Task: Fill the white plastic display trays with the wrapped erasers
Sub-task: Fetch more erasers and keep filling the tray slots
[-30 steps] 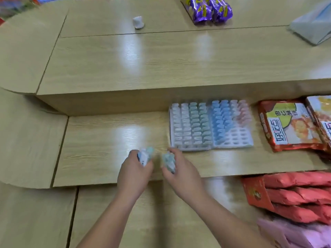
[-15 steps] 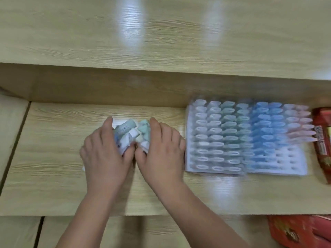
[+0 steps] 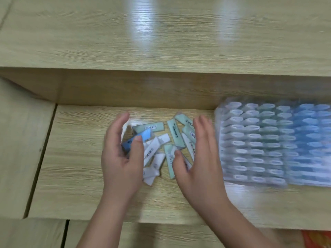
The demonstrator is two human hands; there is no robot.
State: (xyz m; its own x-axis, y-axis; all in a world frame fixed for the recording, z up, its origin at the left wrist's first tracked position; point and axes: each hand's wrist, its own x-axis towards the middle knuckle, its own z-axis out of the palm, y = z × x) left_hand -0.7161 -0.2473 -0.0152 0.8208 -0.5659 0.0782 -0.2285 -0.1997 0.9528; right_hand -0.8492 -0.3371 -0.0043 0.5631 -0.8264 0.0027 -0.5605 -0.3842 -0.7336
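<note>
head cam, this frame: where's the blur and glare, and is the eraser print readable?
Head view: motion blur smears the display trays at right, and both the left hand and right hand have soft edges; the loose erasers between them are sharper, print visible but not legible; white glare streaks sit on the upper shelf.

trays [image 3: 259, 149]: motion-blurred, cut by the right edge (slot contents unclear)
erasers [image 3: 176, 135]: some hidden behind left hand [image 3: 121, 158] and right hand [image 3: 198, 158]
wrapper print [image 3: 174, 132]: unreadable
</note>
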